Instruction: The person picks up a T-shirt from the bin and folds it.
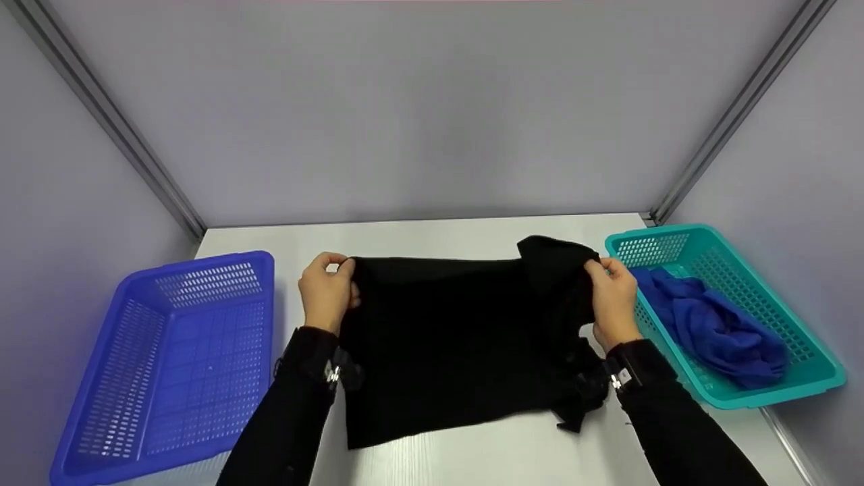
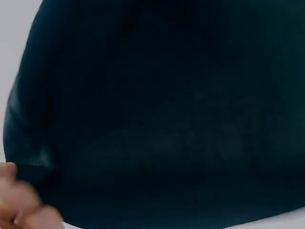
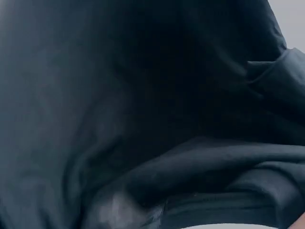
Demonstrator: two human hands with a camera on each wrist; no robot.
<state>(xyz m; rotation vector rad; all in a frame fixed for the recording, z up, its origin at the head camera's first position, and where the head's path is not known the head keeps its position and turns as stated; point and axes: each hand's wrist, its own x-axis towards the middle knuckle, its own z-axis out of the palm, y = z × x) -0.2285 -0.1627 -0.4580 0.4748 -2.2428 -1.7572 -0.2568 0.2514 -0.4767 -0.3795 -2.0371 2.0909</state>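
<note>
A black cloth is stretched between both hands over the white table, its lower part hanging toward the near side. My left hand pinches its upper left corner between thumb and fingers. At the upper right, my right hand grips a bunched part, where a flap stands up and folds drop below. In the left wrist view the cloth looks smooth, with blurred fingertips at the lower left corner. Folds and a band-like edge of the cloth show in the right wrist view; the right fingers are mostly hidden there.
On the left stands a blue plastic basket with perforated sides. A teal basket on the right holds a crumpled blue cloth. Grey panels enclose the white table at the back and sides.
</note>
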